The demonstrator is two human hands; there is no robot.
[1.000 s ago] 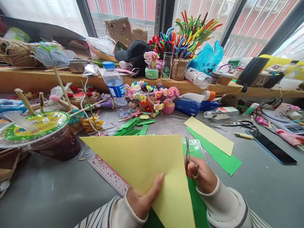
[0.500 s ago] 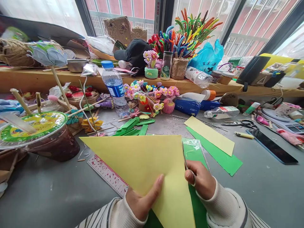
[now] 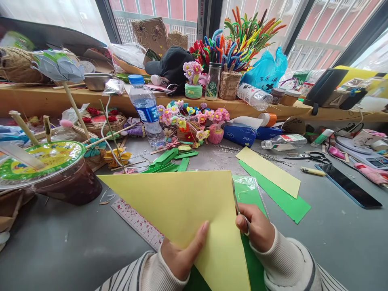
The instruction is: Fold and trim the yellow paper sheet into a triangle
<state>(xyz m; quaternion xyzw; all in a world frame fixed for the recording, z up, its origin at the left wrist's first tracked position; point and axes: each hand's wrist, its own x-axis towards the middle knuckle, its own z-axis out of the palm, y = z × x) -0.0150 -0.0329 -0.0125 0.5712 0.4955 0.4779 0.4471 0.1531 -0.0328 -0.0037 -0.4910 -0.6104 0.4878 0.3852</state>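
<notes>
A large piece of yellow paper (image 3: 169, 198) slants across the middle of the view. My left hand (image 3: 184, 252) grips its lower left edge, thumb on top and the other fingers hidden beneath. At the paper's right edge, my right hand (image 3: 256, 226) is closed round the handles of a pair of scissors (image 3: 237, 206); their blades lie along that edge and are seen nearly edge-on. Green paper (image 3: 251, 262) in a clear sleeve lies under the yellow sheet. A pink patterned ruler (image 3: 138, 222) sticks out on the left, partly covered.
Cut green strips (image 3: 165, 161) lie behind the paper. To the right are a yellow strip (image 3: 269, 169), a green strip (image 3: 291, 208), another pair of scissors (image 3: 315, 157) and a phone (image 3: 348, 186). A lidded drink cup (image 3: 69, 182) and a water bottle (image 3: 147, 115) stand to the left.
The yellow paper's far left corner has shifted slightly left and its top edge slightly up. Both hands keep their holds; the camera view has moved a little.
</notes>
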